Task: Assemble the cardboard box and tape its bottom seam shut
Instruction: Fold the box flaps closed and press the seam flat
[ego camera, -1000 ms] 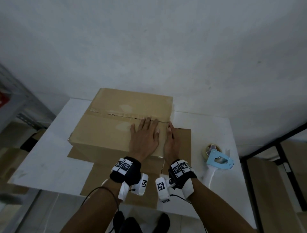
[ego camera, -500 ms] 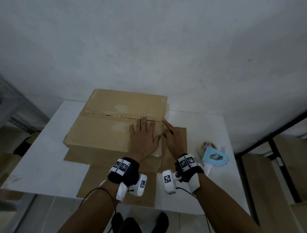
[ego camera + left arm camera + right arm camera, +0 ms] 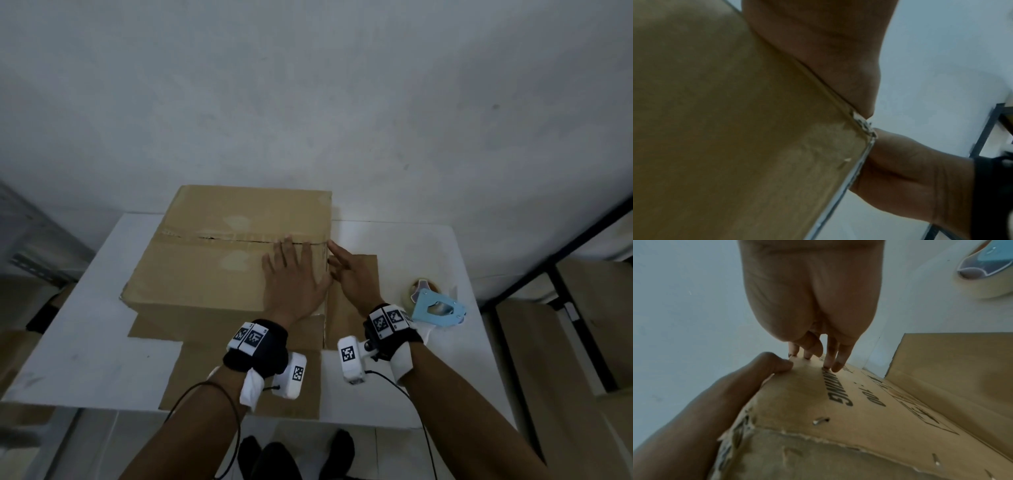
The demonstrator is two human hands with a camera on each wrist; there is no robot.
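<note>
Under our flat left hand (image 3: 294,277) sits the brown cardboard box (image 3: 219,260), squared up on the white table (image 3: 85,329) with its bottom flaps folded shut and facing up. Our left fingers lie straight, pressing the near flap down just short of the centre seam (image 3: 219,238). Our right hand (image 3: 352,274) rests against the box's right wall, fingers extended, gripping nothing. Beyond the fingertips the seam looks bare of fresh tape, so we judge assembly done and taping not yet begun. Right of our right hand, apart from it, lies the pale-blue tape dispenser (image 3: 436,305), untouched, with its roll.
</note>
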